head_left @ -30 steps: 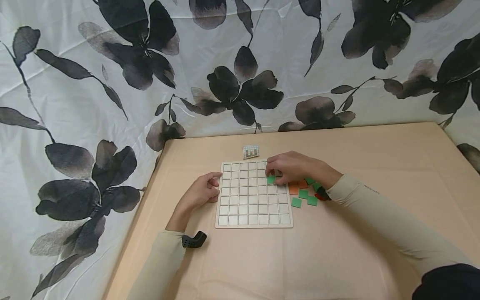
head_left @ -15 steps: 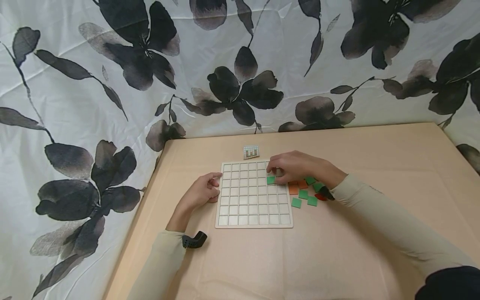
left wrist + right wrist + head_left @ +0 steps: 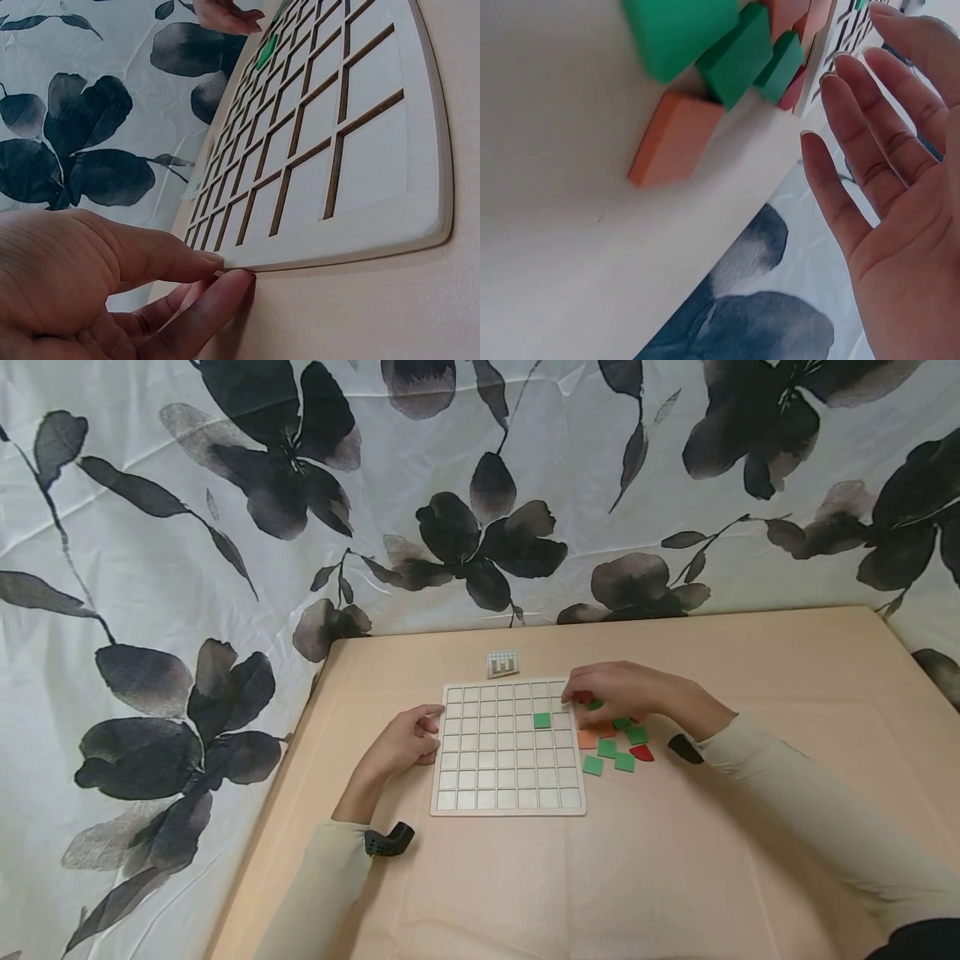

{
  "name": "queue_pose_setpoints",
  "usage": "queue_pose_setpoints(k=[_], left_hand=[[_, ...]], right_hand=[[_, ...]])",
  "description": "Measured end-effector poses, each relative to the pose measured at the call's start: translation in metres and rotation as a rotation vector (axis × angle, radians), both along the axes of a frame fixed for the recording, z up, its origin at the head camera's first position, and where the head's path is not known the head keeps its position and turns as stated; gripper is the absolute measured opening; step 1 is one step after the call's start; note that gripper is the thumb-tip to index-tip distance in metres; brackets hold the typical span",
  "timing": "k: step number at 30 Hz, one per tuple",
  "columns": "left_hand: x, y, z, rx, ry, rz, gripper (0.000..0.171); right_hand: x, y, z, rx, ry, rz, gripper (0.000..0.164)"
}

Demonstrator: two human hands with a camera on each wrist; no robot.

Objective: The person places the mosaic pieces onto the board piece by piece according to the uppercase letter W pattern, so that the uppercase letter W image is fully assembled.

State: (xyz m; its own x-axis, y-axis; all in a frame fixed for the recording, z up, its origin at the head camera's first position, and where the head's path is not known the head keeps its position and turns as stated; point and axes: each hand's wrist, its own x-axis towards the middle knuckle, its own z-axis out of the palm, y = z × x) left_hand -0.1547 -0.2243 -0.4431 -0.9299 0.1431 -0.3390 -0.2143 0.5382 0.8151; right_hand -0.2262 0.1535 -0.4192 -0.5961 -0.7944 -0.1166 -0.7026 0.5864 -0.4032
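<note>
A white grid board lies flat on the table, one green square tile in its upper right part. My left hand is at the board's left edge; in the left wrist view, thumb and fingertip pinch the rim and the other fingers are curled. Over the board's right edge, my right hand hovers by loose green and orange tiles, partly covering them. Seen in the right wrist view, the right hand has loosely bent, spread fingers and holds nothing. An orange tile and several green tiles lie near it.
A small pattern card lies behind the board. A red piece lies among the loose tiles at the board's right. A floral cloth hangs behind the table. Dark wrist cameras sit on both wrists.
My right hand has let go of the green tile, which stays on the grid, and has moved right to the loose tiles. My left hand has stayed at the board's edge.
</note>
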Motion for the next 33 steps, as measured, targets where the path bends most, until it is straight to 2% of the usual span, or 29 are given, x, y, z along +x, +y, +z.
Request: queue_pose_setpoints(k=[7, 12, 33], left_hand=[[0.001, 0.000, -0.001, -0.001, 0.002, -0.003, 0.061], [0.001, 0.000, -0.001, -0.004, 0.007, -0.005, 0.061], [0.001, -0.001, -0.001, -0.012, 0.007, 0.003, 0.060]], right_hand=[[0.003, 0.020, 0.000, 0.033, -0.011, -0.041, 0.033], [0.007, 0.034, 0.000, 0.033, -0.017, -0.057, 0.027], [0.014, 0.075, -0.008, 0.032, 0.031, -0.120, 0.027]])
